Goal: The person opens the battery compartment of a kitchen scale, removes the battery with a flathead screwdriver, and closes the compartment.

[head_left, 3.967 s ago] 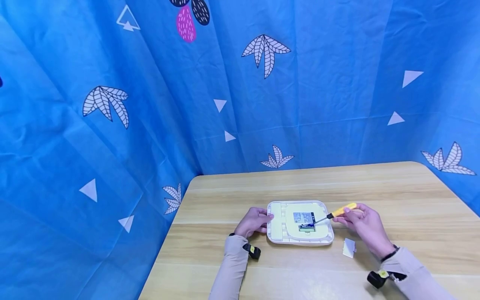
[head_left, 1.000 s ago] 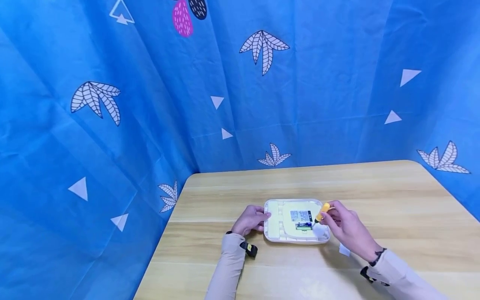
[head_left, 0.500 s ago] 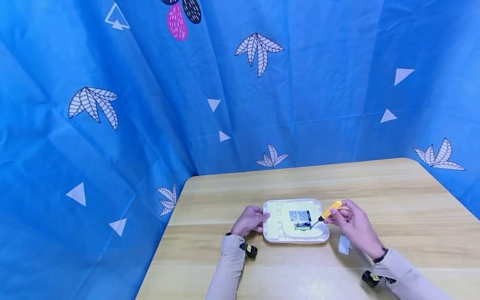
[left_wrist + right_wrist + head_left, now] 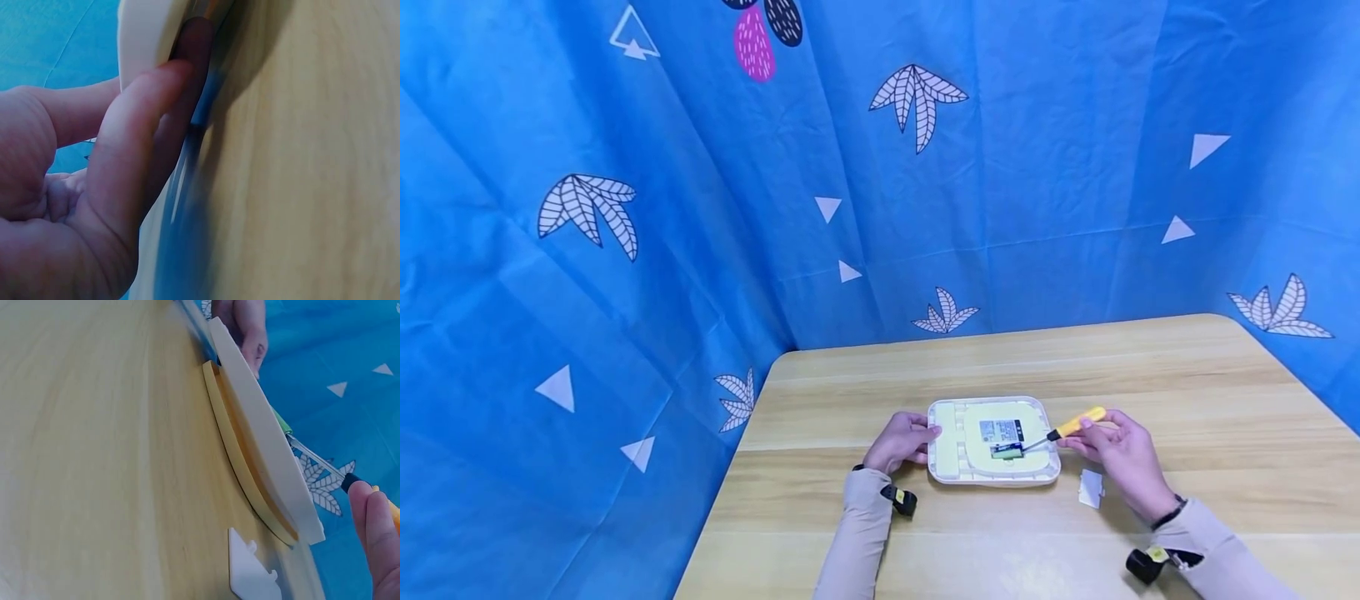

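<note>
**Screwdriver tip at the battery bay**

Right hand (image 4: 1122, 457) pinching a yellow-handled screwdriver (image 4: 1070, 428), fingers curled round the handle, shaft slanting down and left with its tip at the battery (image 4: 1007, 451) in the open bay of the white device (image 4: 950, 442). Device lying flat, back up, near the middle of the wooden table (image 4: 1187, 392). Left hand (image 4: 901, 440) against the device's left edge, fingers curled and pressed to the rim, steadying it; from the left wrist, fingertips (image 4: 181, 69) touching the white edge. Small white cover (image 4: 1090, 488) lying on the table just right of the device, beside the right wrist. Blue patterned cloth (image 4: 700, 208) hung behind and to both sides.
</note>
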Motion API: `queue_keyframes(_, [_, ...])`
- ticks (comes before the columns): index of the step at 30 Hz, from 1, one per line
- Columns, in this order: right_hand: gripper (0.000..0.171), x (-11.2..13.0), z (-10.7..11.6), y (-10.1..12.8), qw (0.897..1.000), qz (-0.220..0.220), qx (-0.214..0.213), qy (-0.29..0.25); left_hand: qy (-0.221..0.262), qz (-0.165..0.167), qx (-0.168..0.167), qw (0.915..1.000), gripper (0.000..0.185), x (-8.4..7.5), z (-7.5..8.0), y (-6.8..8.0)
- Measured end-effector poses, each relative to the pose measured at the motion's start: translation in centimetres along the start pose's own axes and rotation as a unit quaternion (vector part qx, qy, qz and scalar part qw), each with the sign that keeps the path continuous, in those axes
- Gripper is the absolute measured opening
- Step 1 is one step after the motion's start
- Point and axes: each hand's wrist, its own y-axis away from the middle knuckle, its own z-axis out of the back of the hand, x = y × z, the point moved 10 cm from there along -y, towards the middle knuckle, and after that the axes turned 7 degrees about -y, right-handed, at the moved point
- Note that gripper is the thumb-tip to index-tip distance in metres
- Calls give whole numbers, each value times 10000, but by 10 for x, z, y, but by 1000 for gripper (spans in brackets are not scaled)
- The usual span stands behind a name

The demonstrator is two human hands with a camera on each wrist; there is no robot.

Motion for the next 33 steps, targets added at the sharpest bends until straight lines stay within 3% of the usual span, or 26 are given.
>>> queue_keyframes(12, [32, -3, 4, 1, 9997, -218, -76, -19, -25, 26, 10, 10000, 37, -2, -1, 1])
queue_keyframes(18, [40, -20, 11, 2, 9958, -829, -285, -249, -9, -42, 47, 10000, 35, -3, -1, 1])
queue_keyframes(21, [41, -24, 11, 3, 9945, -908, -291, -424, 26, -40, 59, 10000, 34, -3, -1, 1])
queue_keyframes(24, [37, -15, 6, 3, 9988, -452, -158, -124, 41, -32, 74, 10000, 35, -2, -1, 1])
queue_keyframes(27, [30, 7, -4, 6, 9955, 464, 41, 821, 65, -56, 86, 9999, 36, -3, -3, 1])
queue_keyframes(30, [21, 26, -20, 12, 9707, 1292, 206, 2014, 113, -75, 107, 9999, 36, -3, -4, 1])
queue_keyframes(33, [14, 35, -37, 19, 9447, 1764, 428, 2729, 122, -41, 115, 9999, 35, -2, -4, 1])
